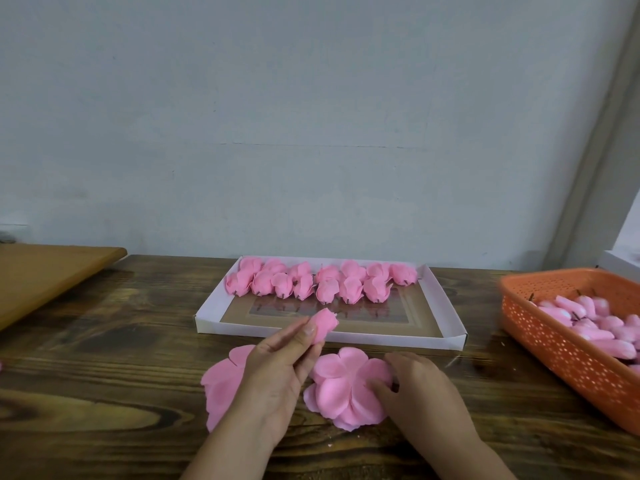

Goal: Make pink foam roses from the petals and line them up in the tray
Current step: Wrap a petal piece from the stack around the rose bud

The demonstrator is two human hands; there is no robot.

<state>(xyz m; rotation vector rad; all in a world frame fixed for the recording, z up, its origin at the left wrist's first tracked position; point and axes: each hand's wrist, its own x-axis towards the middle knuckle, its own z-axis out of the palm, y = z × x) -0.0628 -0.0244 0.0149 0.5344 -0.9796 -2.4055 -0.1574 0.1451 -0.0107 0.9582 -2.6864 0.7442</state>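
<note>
Both forearms cut off at the bottom edge. Left hand (277, 375) raised slightly off the wooden table (104, 393), thumb and fingers pinching a small rolled pink bud (323, 323) at its lower end; the bud sticks out above the fingertips, in front of the tray's near wall. Right hand (415, 393) lies on the table, fingers curled down onto the right edge of a flat petal stack (343, 386); thumb and fingertips seem to nip the petals there, grip partly hidden by the hand itself. Second flat petal stack (221, 386) on the left, mostly hidden under the left hand and wrist. So two petal piles; number of layers in each can't be told.

Beyond them, a white shallow tray (446, 306) with finished roses (304, 282) packed at its far end in two rows, roughly fourteen, overlapping so exact count uncertain. Near half of the tray bare.

Right: orange perforated basket (561, 348), cut off by the frame edge, holding many pink buds (588, 323), uncountable. Left: tan board (45, 278), partly out of frame. Grey wall (311, 116) behind.
</note>
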